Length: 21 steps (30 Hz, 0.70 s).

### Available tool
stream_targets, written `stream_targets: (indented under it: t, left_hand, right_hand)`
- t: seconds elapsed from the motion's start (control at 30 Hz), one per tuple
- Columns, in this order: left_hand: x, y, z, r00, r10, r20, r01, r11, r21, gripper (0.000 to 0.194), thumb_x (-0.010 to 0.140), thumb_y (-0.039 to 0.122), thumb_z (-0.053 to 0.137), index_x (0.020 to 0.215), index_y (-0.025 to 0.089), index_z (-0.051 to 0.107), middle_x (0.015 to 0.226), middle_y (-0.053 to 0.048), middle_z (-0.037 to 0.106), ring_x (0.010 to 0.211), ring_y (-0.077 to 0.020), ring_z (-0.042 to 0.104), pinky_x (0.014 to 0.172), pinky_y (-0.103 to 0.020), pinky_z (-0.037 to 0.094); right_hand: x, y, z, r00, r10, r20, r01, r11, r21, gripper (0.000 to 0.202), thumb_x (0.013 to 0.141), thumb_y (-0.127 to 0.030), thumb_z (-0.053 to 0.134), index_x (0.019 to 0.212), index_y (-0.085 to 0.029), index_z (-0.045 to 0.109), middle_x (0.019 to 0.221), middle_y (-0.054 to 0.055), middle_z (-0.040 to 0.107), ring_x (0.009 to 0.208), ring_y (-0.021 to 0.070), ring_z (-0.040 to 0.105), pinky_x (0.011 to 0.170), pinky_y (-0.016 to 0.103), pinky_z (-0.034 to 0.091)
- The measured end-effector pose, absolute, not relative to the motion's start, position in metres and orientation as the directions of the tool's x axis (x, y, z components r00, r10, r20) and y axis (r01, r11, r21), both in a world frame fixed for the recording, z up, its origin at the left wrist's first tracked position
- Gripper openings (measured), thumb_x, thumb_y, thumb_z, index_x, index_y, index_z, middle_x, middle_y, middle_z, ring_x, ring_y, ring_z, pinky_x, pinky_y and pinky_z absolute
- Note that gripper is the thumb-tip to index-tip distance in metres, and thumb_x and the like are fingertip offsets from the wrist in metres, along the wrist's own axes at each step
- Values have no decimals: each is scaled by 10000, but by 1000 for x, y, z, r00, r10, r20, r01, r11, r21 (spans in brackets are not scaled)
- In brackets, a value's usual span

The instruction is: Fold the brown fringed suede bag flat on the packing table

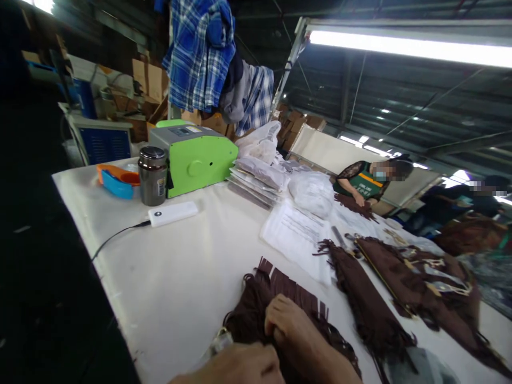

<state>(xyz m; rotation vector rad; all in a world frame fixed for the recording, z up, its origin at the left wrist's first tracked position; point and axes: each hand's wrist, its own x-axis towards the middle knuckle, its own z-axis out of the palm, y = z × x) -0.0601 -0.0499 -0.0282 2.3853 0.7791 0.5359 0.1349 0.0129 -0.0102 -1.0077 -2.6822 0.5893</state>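
Note:
A brown fringed suede piece (276,298) lies on the white table (176,277) right in front of me. My right hand (290,322) rests on it with the fingers curled into the brown material. My left hand (240,365) is at the bottom edge, closed next to a small shiny metal part (221,341) at the piece's left end. More brown fringed pieces (368,298) and a pile of them with cream tags (432,282) lie to my right.
A green machine (196,154), a steel flask (152,176), a white power bank (173,213) with cable, and an orange and blue tray (116,181) stand at the far left. Printed sheets (296,234) and plastic-bagged stacks (260,178) lie mid-table. Two other people work at the far right.

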Motion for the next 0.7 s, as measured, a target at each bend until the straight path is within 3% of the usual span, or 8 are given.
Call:
stream_targets:
  t: [0.03,0.1,0.17,0.23,0.4,0.53,0.6,0.7]
  left_hand:
    - [-62,-53,-30,778,587,224,324,-681,657,120,940,176,485,975,250,574,932,17,681,824,-127,641,721,-178,478]
    - [-77,-51,-30,678,669,305,309,-635,708,171,977,226,422,1011,264,585,916,24,682,848,-120,636,770,-182,477]
    - [-97,-42,-27,424,846,323,495,-515,700,226,972,244,386,1064,251,593,1005,-19,670,961,-170,612,877,-276,474]
    - [-114,-32,-25,263,934,241,646,-356,675,235,945,270,419,1078,234,608,1070,-52,658,1023,-213,591,934,-366,462]
    - [-114,-23,-29,263,965,-19,714,-181,676,471,795,296,610,1252,202,545,1113,-67,650,1027,-240,590,921,-388,466]
    - [-88,-23,-31,267,962,-58,718,-159,678,248,743,132,530,973,184,606,954,-33,662,897,-203,606,827,-330,469]
    - [-75,-29,-33,332,943,-5,734,-255,630,210,738,88,532,907,194,600,969,-35,664,931,-209,593,857,-337,452]
    - [-64,-42,-31,597,800,53,647,-520,557,192,790,117,589,938,236,618,995,-18,679,941,-211,594,851,-316,451]
  right_hand:
    - [144,4,-18,-746,661,86,571,701,-427,148,855,-117,529,758,-208,594,870,15,638,910,178,560,840,321,427]
    - [157,-12,-28,-749,651,123,557,719,-415,116,865,-131,544,815,-220,598,1000,20,663,1063,188,556,936,336,427]
    - [162,-24,-29,-729,666,156,558,711,-429,155,881,-103,500,864,-223,596,1109,27,666,1190,184,518,1008,334,415]
    - [162,-32,-22,-681,702,208,561,683,-467,240,883,-57,423,870,-222,598,1103,40,678,1199,179,528,1015,329,428]
    - [136,-29,6,-509,830,229,606,535,-589,331,832,-86,483,1109,-225,602,1178,74,637,1133,193,561,996,343,462]
    - [108,-9,9,-649,736,193,593,649,-477,657,759,-69,528,1390,-223,433,1402,63,502,1307,198,404,1104,364,334]
    - [103,-1,2,-690,707,156,601,679,-421,548,806,-139,573,1340,-228,483,1289,58,581,1238,209,444,1060,370,346]
    - [111,0,-11,-732,665,146,595,729,-339,117,898,-276,596,1001,-235,634,979,21,658,1055,196,515,1004,373,348]
